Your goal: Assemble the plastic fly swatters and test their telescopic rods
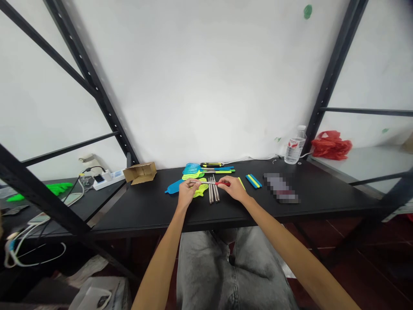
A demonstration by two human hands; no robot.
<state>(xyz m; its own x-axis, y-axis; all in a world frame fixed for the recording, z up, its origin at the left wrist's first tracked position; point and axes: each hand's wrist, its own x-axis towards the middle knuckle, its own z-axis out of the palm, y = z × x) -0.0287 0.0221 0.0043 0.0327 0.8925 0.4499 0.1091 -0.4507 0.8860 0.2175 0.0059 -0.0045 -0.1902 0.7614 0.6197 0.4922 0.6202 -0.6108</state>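
Observation:
My left hand (186,192) is closed around one end of a thin metal rod (208,183), held level just above the table. At its other end, my right hand (235,188) pinches a red handle (222,184) that lines up with the rod. Whether the two are joined cannot be made out. Beneath the hands lie several loose metal rods (211,196) side by side. A yellow-green fly swatter head (200,191) and a blue fly swatter head (174,187) rest beside my left hand. Blue and yellow handles (254,181) lie to the right of my right hand.
Behind the hands are fly swatters (192,168) and a black-and-yellow tool (211,164). An opened cardboard box (140,173) stands left on the black table (129,211). To the right are a pixelated flat object (280,188), a water bottle (294,146) and a red bag (331,145).

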